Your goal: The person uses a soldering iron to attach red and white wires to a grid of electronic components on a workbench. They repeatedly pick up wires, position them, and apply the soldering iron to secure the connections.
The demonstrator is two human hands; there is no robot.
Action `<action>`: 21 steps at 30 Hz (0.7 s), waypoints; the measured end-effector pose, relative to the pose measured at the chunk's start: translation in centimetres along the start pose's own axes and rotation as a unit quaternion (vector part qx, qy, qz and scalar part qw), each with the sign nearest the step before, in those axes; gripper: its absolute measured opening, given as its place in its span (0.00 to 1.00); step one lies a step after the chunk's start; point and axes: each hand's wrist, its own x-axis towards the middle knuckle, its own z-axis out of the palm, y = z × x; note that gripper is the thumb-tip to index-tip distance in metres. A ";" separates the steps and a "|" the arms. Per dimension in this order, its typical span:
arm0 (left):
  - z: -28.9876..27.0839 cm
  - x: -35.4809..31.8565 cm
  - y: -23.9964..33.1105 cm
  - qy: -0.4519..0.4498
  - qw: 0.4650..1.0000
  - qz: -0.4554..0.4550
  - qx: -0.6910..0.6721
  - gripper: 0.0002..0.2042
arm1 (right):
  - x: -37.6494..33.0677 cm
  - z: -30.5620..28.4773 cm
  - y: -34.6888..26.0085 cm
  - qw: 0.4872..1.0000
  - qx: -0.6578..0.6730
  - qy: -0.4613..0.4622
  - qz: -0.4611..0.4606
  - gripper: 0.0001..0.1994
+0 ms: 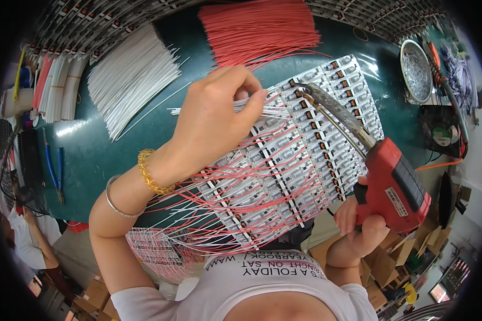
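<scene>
My left hand (217,115) is closed over the panel, thumb and forefinger pinched together. Thin white wires (276,112) run through its grip and stick out on both sides. A gold bead bracelet and a silver bangle circle that arm. My right hand (365,230) is wrapped around the handle of a red soldering gun (393,182). Its long, dark tip touches or hovers just over the upper part of a panel of small circuit boards (326,134); which, I cannot tell. Red and white wires (235,200) trail from the panel's left columns toward me.
On the green table (144,136) lie stacks of white wires (131,75) and red wires (260,32). Blue-handled pliers (53,166) rest at left. A metal bowl (416,72) stands at right. Another wired panel (155,249) hangs low left. Cardboard boxes (391,257) stand beyond my right arm.
</scene>
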 end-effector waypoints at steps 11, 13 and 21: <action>0.1 -0.4 0.0 -0.003 0.996 0.067 0.051 0.04 | -0.7 -0.2 0.6 1.000 -0.008 0.005 -0.002 0.40; 0.3 -0.5 0.0 0.007 0.995 0.071 0.063 0.04 | -0.7 0.0 0.6 1.000 -0.011 0.008 -0.001 0.40; 0.4 -0.5 -0.1 0.010 0.994 0.081 0.074 0.04 | -1.4 -1.9 2.7 0.992 -0.123 0.016 -0.032 0.37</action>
